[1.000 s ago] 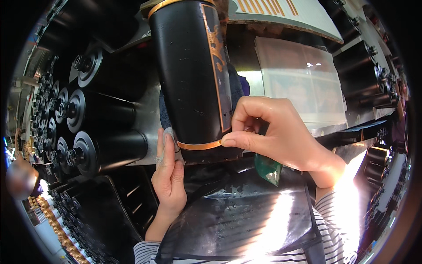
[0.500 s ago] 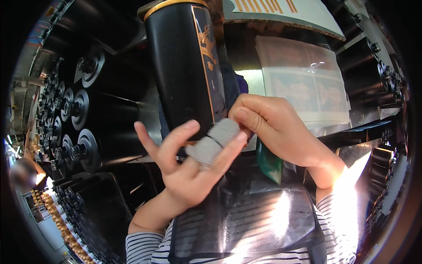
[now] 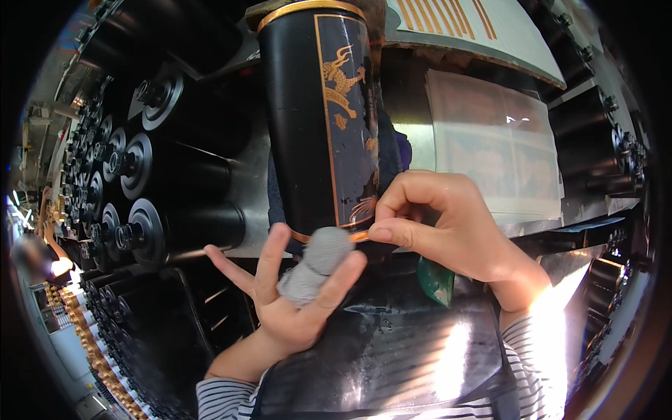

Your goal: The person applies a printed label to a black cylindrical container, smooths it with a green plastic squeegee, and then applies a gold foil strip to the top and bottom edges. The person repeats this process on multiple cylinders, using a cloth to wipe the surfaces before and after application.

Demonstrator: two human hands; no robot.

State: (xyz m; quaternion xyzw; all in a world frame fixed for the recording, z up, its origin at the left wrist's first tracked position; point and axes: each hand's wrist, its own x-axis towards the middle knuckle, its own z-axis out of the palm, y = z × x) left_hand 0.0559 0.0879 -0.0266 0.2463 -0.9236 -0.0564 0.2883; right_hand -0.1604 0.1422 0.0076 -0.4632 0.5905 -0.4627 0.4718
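Note:
Before me a black canister [image 3: 297, 126] lies lengthwise on dark cloth, gold-banded at both ends. Its side carries a dark, glossy panel [image 3: 348, 147] with a gold dragon and a gold border; the surface looks wrinkled along its right part. My left hand [image 3: 287, 308] is open below the near rim, fingers spread, with grey ribbed wrapping [image 3: 323, 255] around one finger. Thumb and forefinger of my right hand [image 3: 448, 227] are pinched at the panel's lower right corner; what they hold is too small to tell. A green blade-shaped tool [image 3: 437, 281] shows beneath that hand; whether it is gripped is hidden.
Stacked black canisters [image 3: 185, 168] crowd the left side, with more [image 3: 584, 136] at the right. Translucent sheets [image 3: 497, 147] lie right of the canister. Farther back, a white sheet [image 3: 514, 35] bears gold strips. A black apron [image 3: 392, 350] covers my lap. Another person [image 3: 52, 255] is far left.
My left hand has drawn away from the right, down and left. My right hand has moved slightly down, still pinched. The view has shifted, showing more of the dragon panel.

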